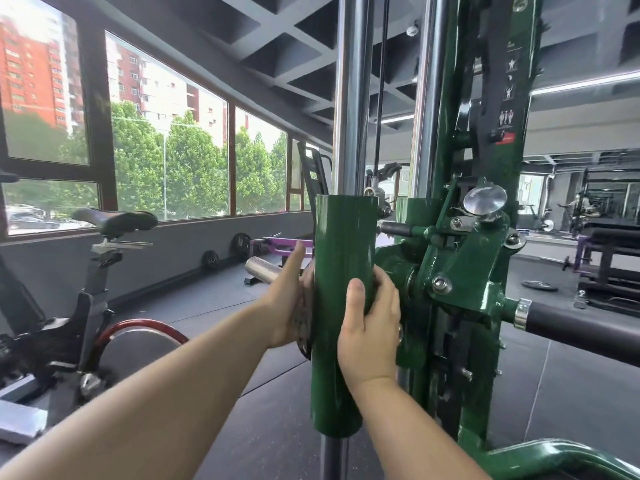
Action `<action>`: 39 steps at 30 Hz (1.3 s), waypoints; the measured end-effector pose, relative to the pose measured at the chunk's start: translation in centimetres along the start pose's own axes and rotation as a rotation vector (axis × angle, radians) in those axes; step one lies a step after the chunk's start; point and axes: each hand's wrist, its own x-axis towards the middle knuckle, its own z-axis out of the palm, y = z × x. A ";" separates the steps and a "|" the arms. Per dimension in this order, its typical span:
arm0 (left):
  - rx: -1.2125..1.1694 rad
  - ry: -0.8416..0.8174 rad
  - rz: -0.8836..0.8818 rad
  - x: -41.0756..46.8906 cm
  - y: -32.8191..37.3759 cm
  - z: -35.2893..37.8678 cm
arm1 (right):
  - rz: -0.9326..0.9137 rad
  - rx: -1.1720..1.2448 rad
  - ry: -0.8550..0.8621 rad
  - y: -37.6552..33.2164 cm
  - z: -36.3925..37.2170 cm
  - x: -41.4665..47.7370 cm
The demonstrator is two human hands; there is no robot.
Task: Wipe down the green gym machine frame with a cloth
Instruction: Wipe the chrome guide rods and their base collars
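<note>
A green cylindrical sleeve (pixel 341 306) of the gym machine rides on a chrome guide rod right in front of me. My left hand (pixel 287 299) presses a grey patterned cloth (pixel 304 317) flat against the sleeve's left side, fingers straight and pointing up. My right hand (pixel 372 327) grips the sleeve's right side, thumb across the front and fingers curled behind. The green frame upright (pixel 460 258) with bolts and a chrome knob stands just to the right.
A spin bike (pixel 86 278) stands at the left by the windows. A black padded bar (pixel 581 327) juts out to the right from the frame. Weight plates and a purple bench (pixel 273 245) lie on the floor behind. A green base tube (pixel 554 459) curves at the lower right.
</note>
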 end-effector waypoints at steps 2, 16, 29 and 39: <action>-0.094 0.001 0.106 0.3 3.1 0.4 | -0.009 0.002 0.014 0.5 0.1 0.0; 0.076 0.011 0.085 0.7 4.3 0.6 | 0.049 0.035 -0.076 0.9 -0.3 -0.1; 0.043 0.278 0.480 -1.1 5.7 4.4 | 0.091 0.101 -0.195 1.3 -1.1 -1.1; 0.514 0.352 0.606 -4.3 -8.8 1.9 | 0.441 0.282 -0.241 3.4 -4.0 -5.3</action>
